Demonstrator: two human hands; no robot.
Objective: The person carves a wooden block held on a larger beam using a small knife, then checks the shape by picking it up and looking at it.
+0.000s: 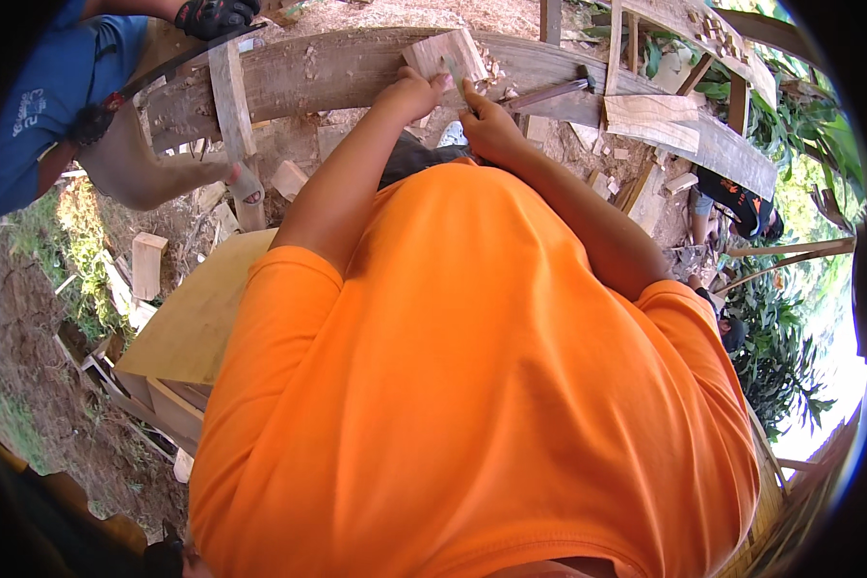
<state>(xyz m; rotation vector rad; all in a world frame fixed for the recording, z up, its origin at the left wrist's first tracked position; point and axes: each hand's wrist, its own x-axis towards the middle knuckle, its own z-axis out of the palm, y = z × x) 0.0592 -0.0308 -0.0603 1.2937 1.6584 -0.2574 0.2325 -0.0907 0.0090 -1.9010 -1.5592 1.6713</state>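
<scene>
A pale wooden block [464,50] rests on the long weathered plank bench [337,69] in front of me. My left hand [414,94] is closed at the block's near left edge, its fingertips against the wood. Close beside it, my right hand [494,130] is closed around a thin, greenish, flat tool [454,72], which stands against the block's near face; its exact kind is too small to make out. Right of the block, a hammer [549,92] with a dark head lies on the bench. Wood chips [492,72] are scattered beside the block.
At far left, a person in blue with black gloves [217,16] holds a handsaw [178,63] by an upright board [228,91]. A pale board [653,120] lies on the bench's right part. A yellowish panel [202,313] is left of me. Other people [742,202] are at right.
</scene>
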